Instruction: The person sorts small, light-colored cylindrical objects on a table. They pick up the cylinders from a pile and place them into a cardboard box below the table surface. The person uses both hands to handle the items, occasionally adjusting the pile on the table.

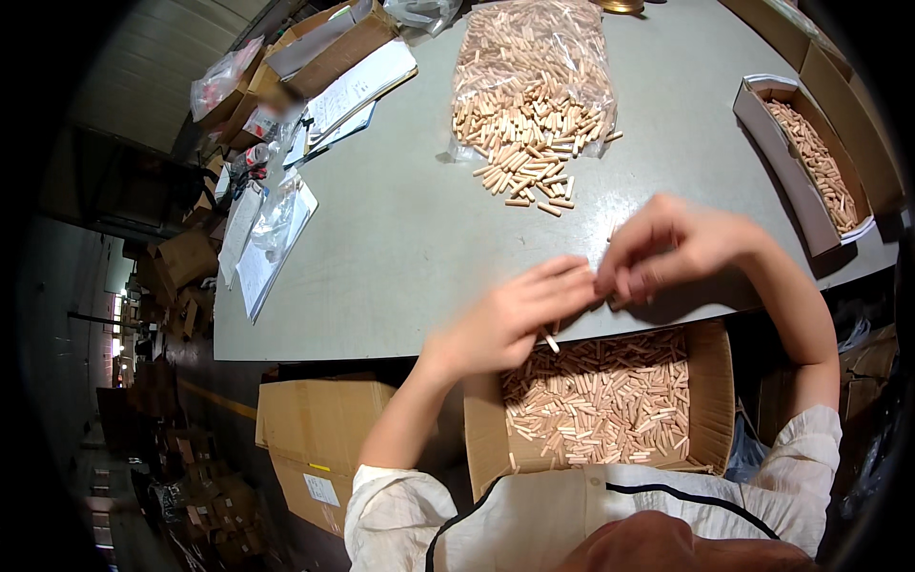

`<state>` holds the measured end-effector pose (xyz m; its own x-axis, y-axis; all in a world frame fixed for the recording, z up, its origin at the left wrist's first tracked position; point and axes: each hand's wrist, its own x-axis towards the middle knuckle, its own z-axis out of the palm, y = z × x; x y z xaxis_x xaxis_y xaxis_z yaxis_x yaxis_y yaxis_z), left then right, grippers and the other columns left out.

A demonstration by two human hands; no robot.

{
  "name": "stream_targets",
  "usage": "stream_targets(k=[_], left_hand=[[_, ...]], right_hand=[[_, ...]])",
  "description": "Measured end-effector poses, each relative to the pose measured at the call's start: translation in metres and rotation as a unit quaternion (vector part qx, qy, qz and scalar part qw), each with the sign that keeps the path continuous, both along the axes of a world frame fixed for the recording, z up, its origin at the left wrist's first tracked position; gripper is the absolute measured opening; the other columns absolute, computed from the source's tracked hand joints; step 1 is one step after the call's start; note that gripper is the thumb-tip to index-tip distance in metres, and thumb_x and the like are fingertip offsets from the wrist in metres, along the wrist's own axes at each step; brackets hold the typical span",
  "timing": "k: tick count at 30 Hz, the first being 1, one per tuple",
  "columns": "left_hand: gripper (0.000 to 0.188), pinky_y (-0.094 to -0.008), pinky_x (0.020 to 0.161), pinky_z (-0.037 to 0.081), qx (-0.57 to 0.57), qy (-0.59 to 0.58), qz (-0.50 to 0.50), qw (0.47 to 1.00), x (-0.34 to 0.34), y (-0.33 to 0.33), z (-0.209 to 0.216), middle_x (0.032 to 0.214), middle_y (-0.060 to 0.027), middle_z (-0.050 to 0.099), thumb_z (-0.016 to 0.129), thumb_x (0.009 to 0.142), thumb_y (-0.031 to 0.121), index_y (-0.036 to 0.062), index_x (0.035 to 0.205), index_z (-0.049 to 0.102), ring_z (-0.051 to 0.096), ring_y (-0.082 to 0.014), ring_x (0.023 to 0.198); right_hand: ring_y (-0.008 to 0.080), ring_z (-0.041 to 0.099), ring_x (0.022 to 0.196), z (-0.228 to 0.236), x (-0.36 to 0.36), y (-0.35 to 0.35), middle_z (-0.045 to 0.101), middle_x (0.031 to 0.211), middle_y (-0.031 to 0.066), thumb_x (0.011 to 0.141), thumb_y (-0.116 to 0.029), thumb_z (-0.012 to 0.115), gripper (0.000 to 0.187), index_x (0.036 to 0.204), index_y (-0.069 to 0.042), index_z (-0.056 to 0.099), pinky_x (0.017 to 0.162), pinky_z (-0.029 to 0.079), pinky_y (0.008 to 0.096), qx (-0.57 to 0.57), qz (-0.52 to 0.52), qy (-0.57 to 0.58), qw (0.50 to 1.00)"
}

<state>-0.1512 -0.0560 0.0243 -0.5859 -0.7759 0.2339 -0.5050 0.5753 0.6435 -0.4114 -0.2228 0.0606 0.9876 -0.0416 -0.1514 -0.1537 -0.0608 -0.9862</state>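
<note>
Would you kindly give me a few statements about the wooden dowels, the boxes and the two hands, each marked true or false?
1. The clear bag of wooden dowels lies open on the grey table, with dowels spilled at its mouth. True.
2. The cardboard box below the hands is empty. False: it is full of dowels.
3. The left hand and right hand meet at the fingertips over the table edge. True.
4. The long tray at the right holds metal screws. False: it holds wooden dowels.
5. A single dowel shows beneath the left hand. True.
</note>
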Motion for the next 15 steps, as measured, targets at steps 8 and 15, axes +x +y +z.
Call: stream_targets(k=[8, 15], left_hand=[[0.052, -0.0454, 0.116, 0.05, 0.247, 0.288, -0.084, 0.922, -0.016, 0.037, 0.004, 0.124, -0.0197, 0.077, 0.045, 0.075, -0.018, -0.0061, 0.113, 0.078, 0.069, -0.0359, 0.128], [0.034, -0.0437, 0.097, 0.06, 0.174, 0.336, 0.287, 0.88, 0.022, -0.03, 0.03, 0.14, -0.0164, 0.069, 0.048, 0.102, 0.0, -0.0049, 0.126, 0.072, 0.072, -0.0297, 0.118]], right_hand=[[0.0135, 0.07, 0.082, -0.035, 0.011, -0.016, 0.072, 0.091, 0.0062, 0.091, 0.003, 0.063, 0.025, 0.114, 0.003, 0.072, 0.075, 0.058, 0.0277, 0.076, -0.267, -0.096, 0.956], [0.014, 0.072, 0.085, -0.021, 0.02, 0.022, 0.077, 0.1, 0.0104, 0.089, 0.0, 0.071, 0.037, 0.125, 0.005, 0.072, 0.073, 0.058, 0.0268, 0.181, 0.085, 0.018, 0.98]])
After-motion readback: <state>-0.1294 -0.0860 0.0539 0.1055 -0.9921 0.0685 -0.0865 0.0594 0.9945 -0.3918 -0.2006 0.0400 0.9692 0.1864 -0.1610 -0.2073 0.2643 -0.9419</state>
